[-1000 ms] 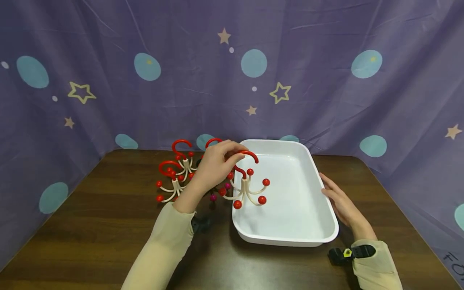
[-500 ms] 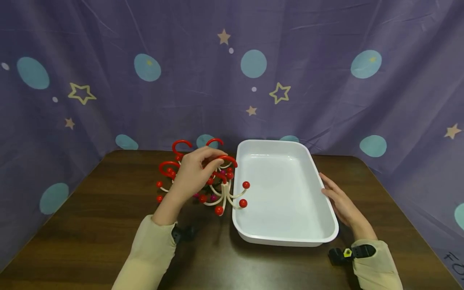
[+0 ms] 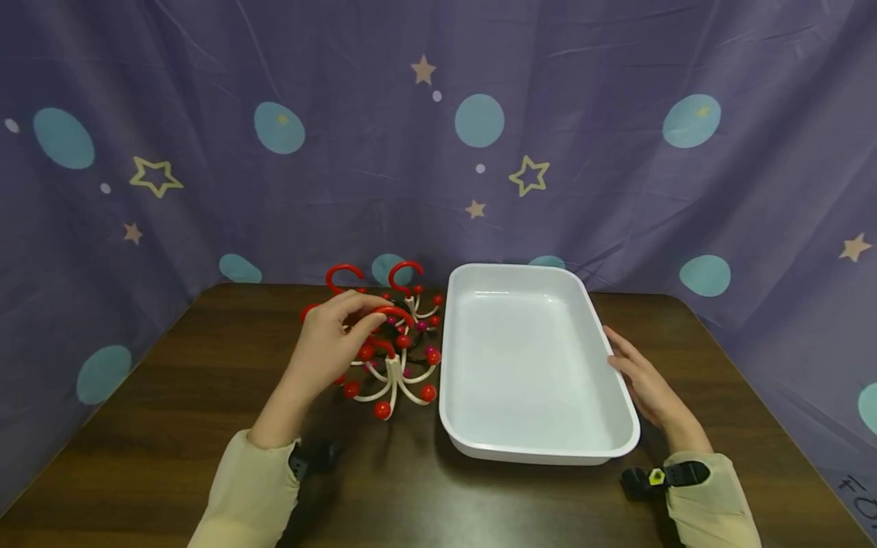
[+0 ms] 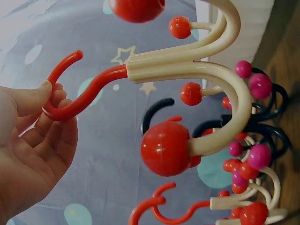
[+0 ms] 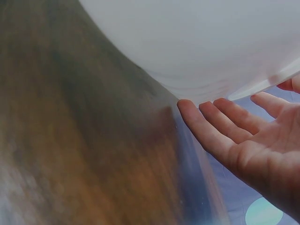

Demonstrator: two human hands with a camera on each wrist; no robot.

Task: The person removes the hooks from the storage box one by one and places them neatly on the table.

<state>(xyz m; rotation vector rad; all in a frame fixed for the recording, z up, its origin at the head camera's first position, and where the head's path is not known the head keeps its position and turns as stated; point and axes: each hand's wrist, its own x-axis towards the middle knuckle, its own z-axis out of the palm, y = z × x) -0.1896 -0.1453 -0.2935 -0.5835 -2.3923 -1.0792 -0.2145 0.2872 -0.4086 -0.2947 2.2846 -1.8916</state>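
Note:
My left hand (image 3: 329,342) pinches the red hook of a multi-arm hanger (image 3: 393,369) between thumb and fingers. This hanger has cream arms that curve outward, each tipped with a red ball. It stays upright left of a white rectangular tray (image 3: 541,365); I cannot tell whether its arms touch the table. In the left wrist view its cream stem (image 4: 140,68) appears sideways, with the hook in the fingers. My right hand (image 3: 644,380) rests against the tray's right side with extended fingers, and its fingertips (image 5: 185,105) touch the outer wall.
Behind the held hanger are more hangers with red hooks, one at the back right (image 3: 411,304), partly hidden by the left hand. A black hanger (image 4: 255,124) with pink balls stands among them. A purple curtain (image 3: 589,190) hangs behind the brown table (image 3: 171,426).
My left hand has carried the hanger leftward and slightly nearer, from over the tray's left edge to beside the tray. The right hand and the tray have stayed in place.

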